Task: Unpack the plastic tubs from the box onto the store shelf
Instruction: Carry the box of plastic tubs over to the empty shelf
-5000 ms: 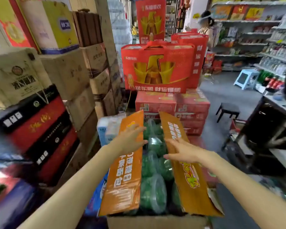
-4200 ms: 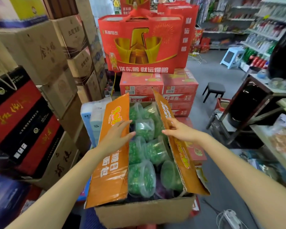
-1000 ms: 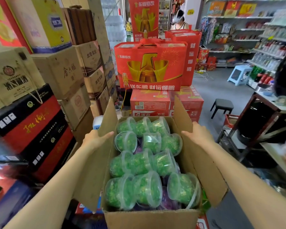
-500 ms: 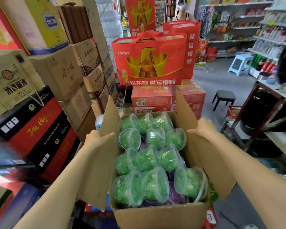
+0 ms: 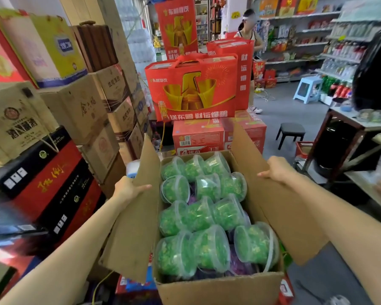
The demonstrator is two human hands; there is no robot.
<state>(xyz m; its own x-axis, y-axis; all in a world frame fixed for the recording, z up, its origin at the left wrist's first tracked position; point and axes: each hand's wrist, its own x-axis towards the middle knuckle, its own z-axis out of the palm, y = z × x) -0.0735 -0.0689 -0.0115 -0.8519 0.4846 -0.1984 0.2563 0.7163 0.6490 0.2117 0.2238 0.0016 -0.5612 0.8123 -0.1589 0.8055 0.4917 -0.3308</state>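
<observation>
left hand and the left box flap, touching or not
Touching: the head view shows the left hand gripping the left flap, thumb across its inner face.

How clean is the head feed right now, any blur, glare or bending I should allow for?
Head view, centre: tubs in the box are fairly sharp, with slight sheen on the plastic, and the left hand and right hand gripping it are clear. Head view, edges: cartons at lower left smear, shelves at right bow. Light even, no hard shadows.

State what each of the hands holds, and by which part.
The left hand grips the cardboard box by the edge of its left flap; the right hand grips the edge of its right flap.
</observation>
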